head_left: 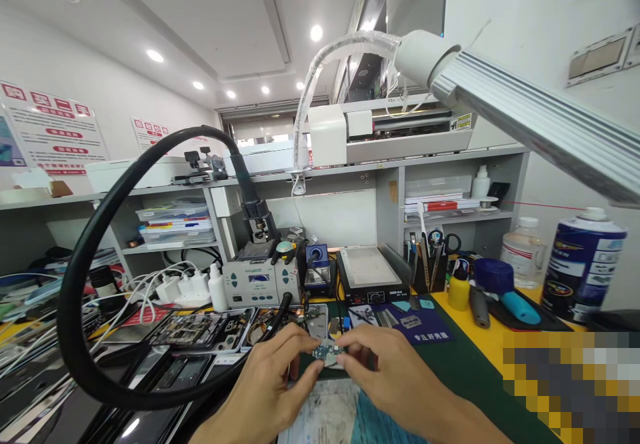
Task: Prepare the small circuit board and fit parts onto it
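A small blue-green circuit board point(327, 351) is held level between both hands, above the near part of the bench. My left hand point(280, 371) pinches its left end between thumb and forefinger. At the right end, the thumb and forefinger of my right hand point(380, 364) close on the board. Beneath the hands lies a work mat with a grey and blue marbled pattern point(325, 407), partly covered by my wrists. Behind the board, small parts sit near an open metal tray point(317, 321).
A thick black hose point(65, 311) loops across the left side from a grey soldering station point(253, 283). A hot plate point(373, 267) stands behind the hands. Phone parts point(187, 331) lie left. A spray can point(583, 264) and bottles stand right; a lamp point(540, 111) hangs overhead.
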### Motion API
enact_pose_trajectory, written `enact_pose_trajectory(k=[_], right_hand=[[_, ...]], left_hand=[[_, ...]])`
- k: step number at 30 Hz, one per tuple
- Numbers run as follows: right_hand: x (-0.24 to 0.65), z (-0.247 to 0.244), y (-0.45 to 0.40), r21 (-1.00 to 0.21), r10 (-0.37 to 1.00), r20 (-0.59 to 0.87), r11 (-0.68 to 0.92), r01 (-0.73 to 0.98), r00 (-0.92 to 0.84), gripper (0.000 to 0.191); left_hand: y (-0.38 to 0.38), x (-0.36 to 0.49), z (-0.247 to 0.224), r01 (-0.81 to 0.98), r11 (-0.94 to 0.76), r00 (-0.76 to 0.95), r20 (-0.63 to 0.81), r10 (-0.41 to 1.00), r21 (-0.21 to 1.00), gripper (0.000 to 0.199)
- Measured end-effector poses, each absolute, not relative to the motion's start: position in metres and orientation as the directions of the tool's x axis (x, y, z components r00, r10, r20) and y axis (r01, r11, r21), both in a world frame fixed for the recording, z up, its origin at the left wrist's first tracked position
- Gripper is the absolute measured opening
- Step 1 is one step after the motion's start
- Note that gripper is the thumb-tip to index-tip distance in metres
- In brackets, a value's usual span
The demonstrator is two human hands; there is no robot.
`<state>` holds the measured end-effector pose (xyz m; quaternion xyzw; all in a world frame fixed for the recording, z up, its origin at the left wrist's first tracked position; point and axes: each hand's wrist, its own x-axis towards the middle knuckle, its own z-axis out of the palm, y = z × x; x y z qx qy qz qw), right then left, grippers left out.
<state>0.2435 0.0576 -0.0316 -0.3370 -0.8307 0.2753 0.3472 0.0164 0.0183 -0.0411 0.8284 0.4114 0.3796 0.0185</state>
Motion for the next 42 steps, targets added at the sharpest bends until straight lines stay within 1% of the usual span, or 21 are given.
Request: enact_pose_trajectory(k=[7,16,23,28,31,37,42], right_hand=[[0.243,-0.0319,0.0565,-0.687,0.747,0.401,0.628,0.365,-0.53,0.016],[0.242,-0.0336,0.0591,-0.681,0.749,0.411,0.631,0.371,-0.519,0.016],[0.2434,-0.0326,0.0565,-0.698,0.753,0.388,0.616,0.365,-0.531,0.017],[0.2432,-0.0307,0.0555,-0.697,0.755,0.39,0.616,0.367,-0.527,0.016],[0.2431,-0.0295,0.0562,-0.69,0.754,0.401,0.622,0.369,-0.52,0.016],[0.2437,-0.0294,0.0556,-0.675,0.755,0.412,0.629,0.386,-0.51,0.016],[0.2434,-0.029,0.0557,-0.667,0.752,0.417,0.635,0.391,-0.511,0.016]], left_hand=[[0.0177,0.017,-0.0392,0.665,-0.672,0.376,0.631,0.678,0.326,0.015],[0.0176,0.0159,-0.0394,0.666,-0.666,0.382,0.614,0.691,0.336,0.017],[0.0161,0.0157,-0.0393,0.666,-0.67,0.392,0.611,0.688,0.328,0.017],[0.0137,0.015,-0.0369,0.669,-0.658,0.397,0.582,0.71,0.345,0.028],[0.0124,0.0155,-0.0353,0.679,-0.648,0.368,0.603,0.708,0.346,0.033],[0.0168,0.0164,-0.0353,0.695,-0.626,0.287,0.662,0.692,0.354,0.022],[0.0199,0.0166,-0.0364,0.731,-0.577,0.224,0.67,0.708,0.365,0.019]])
